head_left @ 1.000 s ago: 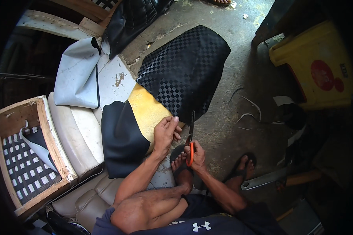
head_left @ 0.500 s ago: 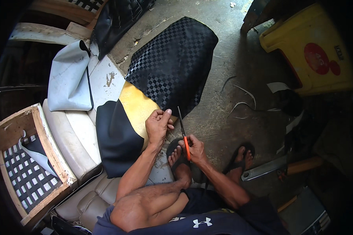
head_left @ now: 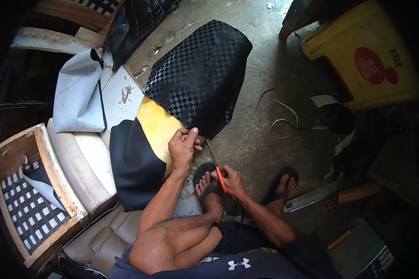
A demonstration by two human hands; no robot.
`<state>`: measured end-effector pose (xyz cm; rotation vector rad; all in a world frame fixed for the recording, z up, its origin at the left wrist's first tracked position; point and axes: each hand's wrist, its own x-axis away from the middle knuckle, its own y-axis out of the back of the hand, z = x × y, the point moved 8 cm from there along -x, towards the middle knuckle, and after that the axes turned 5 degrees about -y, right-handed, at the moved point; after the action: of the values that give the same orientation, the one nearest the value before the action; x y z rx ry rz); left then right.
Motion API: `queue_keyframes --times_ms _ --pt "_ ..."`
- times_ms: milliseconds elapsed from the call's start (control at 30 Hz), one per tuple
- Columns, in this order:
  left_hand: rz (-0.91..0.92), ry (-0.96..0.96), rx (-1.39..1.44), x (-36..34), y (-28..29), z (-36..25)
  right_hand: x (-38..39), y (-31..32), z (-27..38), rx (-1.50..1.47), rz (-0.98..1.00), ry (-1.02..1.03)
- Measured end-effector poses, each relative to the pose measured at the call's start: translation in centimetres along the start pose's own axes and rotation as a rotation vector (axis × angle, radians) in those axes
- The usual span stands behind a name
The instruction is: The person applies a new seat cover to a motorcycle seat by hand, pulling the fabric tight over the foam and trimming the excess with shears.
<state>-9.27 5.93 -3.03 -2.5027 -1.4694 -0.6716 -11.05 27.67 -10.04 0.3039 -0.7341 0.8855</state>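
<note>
A black checkered upholstery sheet [head_left: 200,69] lies over a yellow foam pad [head_left: 160,122], which shows along the sheet's near left side. At the sheet's near corner my left hand [head_left: 183,148] is closed, thumb against fingers, pinching the edge. My right hand [head_left: 232,182] grips orange-handled scissors [head_left: 221,177] just to the right of it. Their dark blades point away from me, with the tip at the sheet's near edge. Whether the blades are parted is too fine to tell. A plain black sheet [head_left: 135,162] hangs beside the foam, left of my left forearm.
A wooden seat frame with woven webbing [head_left: 81,211] stands at the left, next to cream padding [head_left: 79,162]. Folded white-backed material [head_left: 79,93] lies behind it. Thin offcut strips [head_left: 284,122] are scattered on the floor. A yellow plastic stool [head_left: 358,60] stands far right.
The scissors have drawn back slightly, so their tip is lower beside my left hand. My left hand keeps its pinch. The whole view has shifted a little.
</note>
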Motion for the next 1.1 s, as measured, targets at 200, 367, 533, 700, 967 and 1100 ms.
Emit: queue_keyframes --times_ms 200,367,533,700,967,1100 --pt "0.003 -0.008 -0.004 0.0 0.0 0.2 -0.2 -0.1 -0.4 -0.009 -0.009 -0.002" --pt "-0.008 -0.007 -0.005 0.0 0.0 0.3 -0.5 0.0 -0.9 0.040 -0.017 0.017" --pt "0.003 -0.033 -0.011 -0.1 -0.1 0.4 -0.4 0.3 -0.6 0.063 -0.036 0.035" --pt "0.003 -0.027 -0.017 0.0 0.0 0.3 -0.4 0.0 -0.4 0.034 -0.022 -0.007" --pt "0.006 -0.034 -0.025 0.0 -0.1 0.4 -0.4 0.6 0.1 0.084 -0.026 0.008" --pt "0.024 -0.040 -0.018 0.0 -0.2 0.4 -1.2 3.0 1.1 0.269 -0.061 0.136"
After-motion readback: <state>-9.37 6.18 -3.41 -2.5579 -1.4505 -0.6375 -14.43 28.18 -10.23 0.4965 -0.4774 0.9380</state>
